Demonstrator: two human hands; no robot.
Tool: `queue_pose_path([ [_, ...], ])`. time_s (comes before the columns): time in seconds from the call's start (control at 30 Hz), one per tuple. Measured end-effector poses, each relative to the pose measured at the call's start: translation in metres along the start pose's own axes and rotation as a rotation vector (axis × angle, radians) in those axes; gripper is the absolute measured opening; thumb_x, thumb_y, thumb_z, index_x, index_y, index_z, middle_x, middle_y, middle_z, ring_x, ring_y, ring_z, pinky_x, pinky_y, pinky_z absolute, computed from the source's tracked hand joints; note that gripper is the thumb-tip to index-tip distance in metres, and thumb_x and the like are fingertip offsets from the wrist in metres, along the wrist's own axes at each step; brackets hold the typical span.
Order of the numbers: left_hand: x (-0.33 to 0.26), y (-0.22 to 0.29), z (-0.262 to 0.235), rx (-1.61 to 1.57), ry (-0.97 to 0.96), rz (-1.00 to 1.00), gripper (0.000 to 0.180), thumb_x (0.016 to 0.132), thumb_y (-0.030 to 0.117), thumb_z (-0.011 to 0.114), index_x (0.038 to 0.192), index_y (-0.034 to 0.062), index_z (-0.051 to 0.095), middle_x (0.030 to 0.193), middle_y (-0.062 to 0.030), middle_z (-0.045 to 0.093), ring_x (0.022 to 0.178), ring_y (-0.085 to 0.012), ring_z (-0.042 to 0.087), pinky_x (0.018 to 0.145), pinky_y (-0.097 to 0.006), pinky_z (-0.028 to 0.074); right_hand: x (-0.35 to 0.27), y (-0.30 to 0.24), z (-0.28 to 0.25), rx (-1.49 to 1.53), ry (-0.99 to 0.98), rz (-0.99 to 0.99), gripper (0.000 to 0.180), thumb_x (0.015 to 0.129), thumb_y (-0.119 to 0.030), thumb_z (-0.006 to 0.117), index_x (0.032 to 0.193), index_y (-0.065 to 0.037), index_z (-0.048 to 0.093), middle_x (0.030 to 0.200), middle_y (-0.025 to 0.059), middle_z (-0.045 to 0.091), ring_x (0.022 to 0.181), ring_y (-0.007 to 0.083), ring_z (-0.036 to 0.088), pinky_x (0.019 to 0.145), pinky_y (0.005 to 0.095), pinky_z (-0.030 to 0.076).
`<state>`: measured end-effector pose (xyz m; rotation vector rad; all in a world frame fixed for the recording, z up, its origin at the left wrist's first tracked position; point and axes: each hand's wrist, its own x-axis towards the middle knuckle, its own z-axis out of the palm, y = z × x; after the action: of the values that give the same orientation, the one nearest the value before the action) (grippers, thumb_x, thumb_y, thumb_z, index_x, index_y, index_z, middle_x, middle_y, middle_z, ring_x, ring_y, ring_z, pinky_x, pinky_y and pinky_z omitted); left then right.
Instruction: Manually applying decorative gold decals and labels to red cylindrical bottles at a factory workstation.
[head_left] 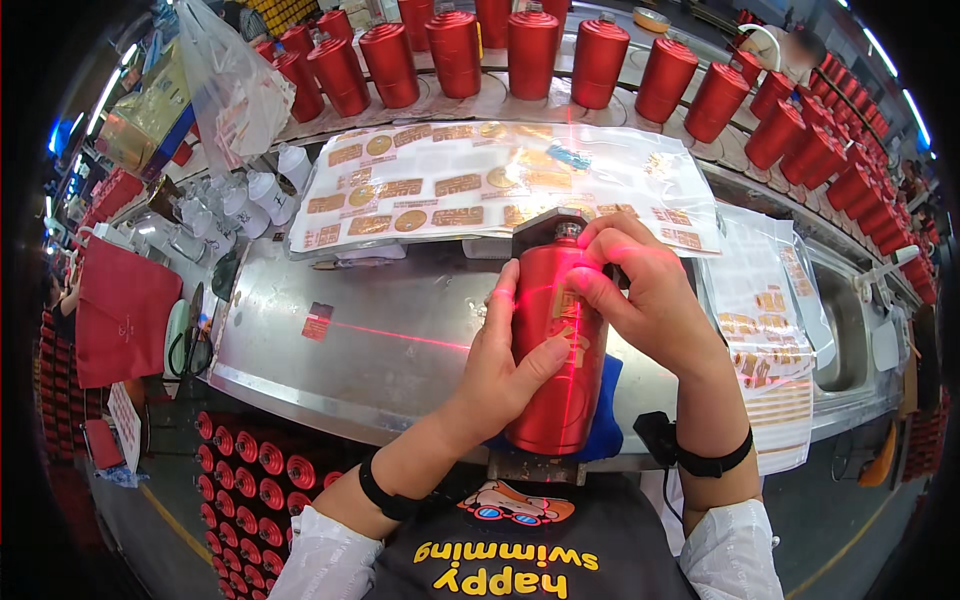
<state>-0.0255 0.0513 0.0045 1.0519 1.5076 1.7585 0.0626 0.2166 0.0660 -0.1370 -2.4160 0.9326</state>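
Observation:
A glossy red bottle [545, 400] lies tilted in front of me, its clear neck pointing away. My left hand [510, 360] is wrapped along its left side, with the thumb across the front. Gold lettering [568, 310] runs down the bottle's face. At the shoulder, my right hand [625, 275] has thumb and fingers pinched together against the bottle; anything between the fingertips is hidden. Red laser lines cross on the bottle and both hands. A dark angular stop [530, 236] stands behind the neck, and a blue cloth [606, 415] shows beneath the bottle.
Sheets of gold stickers [400, 190] cover the far part of the metal table [270, 350]; more sheets [755, 330] lie right, beside a sink [840, 330]. Red bottles [530, 55] line a conveyor behind. A small red-brown piece [317, 322] lies left. Crated red bottles [245, 490] stand below.

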Motion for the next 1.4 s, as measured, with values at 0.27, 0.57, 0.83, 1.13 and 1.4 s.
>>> queue_pose_path([
  [0.27,0.002,0.004,0.002,0.019,0.016,-0.018,0.093,0.089,0.037,0.066,0.146,-0.0099,0.010,0.138,-0.0247,0.041,0.126,-0.0276,0.045,0.104,-0.037,0.037,0.003,0.001,0.002,0.037,-0.002,0.022,0.017,0.081,-0.012,0.066,0.085,0.003,0.059,0.095,0.0177,0.058,0.091,0.0351,0.057,0.079,0.0409,0.048],
  [0.57,0.004,-0.001,-0.001,0.075,0.044,-0.012,0.092,0.088,0.035,0.067,0.146,-0.0082,0.011,0.137,-0.0240,0.042,0.125,-0.0269,0.046,0.104,-0.037,0.038,0.006,0.004,0.006,0.038,-0.007,0.040,0.018,0.081,-0.013,0.067,0.084,0.003,0.060,0.094,0.0176,0.058,0.093,0.0352,0.057,0.080,0.0409,0.047],
  [0.83,0.003,0.000,-0.001,0.012,0.030,-0.048,0.087,0.090,0.032,0.064,0.147,-0.0079,0.011,0.137,-0.0225,0.041,0.124,-0.0246,0.046,0.103,-0.035,0.038,-0.016,0.006,0.004,0.028,0.241,0.198,0.027,0.096,-0.013,0.054,0.117,0.004,0.056,0.107,0.0150,0.062,0.100,0.0240,0.060,0.089,0.0315,0.045],
  [1.13,0.005,0.002,0.001,-0.031,0.012,-0.025,0.080,0.094,0.030,0.058,0.147,-0.0078,0.011,0.141,-0.0219,0.039,0.127,-0.0234,0.044,0.104,-0.035,0.037,-0.073,0.015,0.048,0.504,0.156,0.405,0.078,0.092,-0.035,0.063,0.144,0.009,0.026,0.136,0.0238,0.047,0.120,0.0265,0.051,0.102,0.0356,0.039],
  [1.4,0.006,0.003,0.000,-0.160,0.035,-0.070,0.078,0.095,0.029,0.058,0.147,-0.0071,0.013,0.140,-0.0186,0.039,0.123,-0.0209,0.046,0.103,-0.033,0.039,-0.067,0.011,0.046,0.832,0.158,0.510,0.078,0.092,-0.035,0.064,0.146,0.007,0.025,0.143,0.0199,0.041,0.131,0.0241,0.041,0.109,0.0361,0.032],
])
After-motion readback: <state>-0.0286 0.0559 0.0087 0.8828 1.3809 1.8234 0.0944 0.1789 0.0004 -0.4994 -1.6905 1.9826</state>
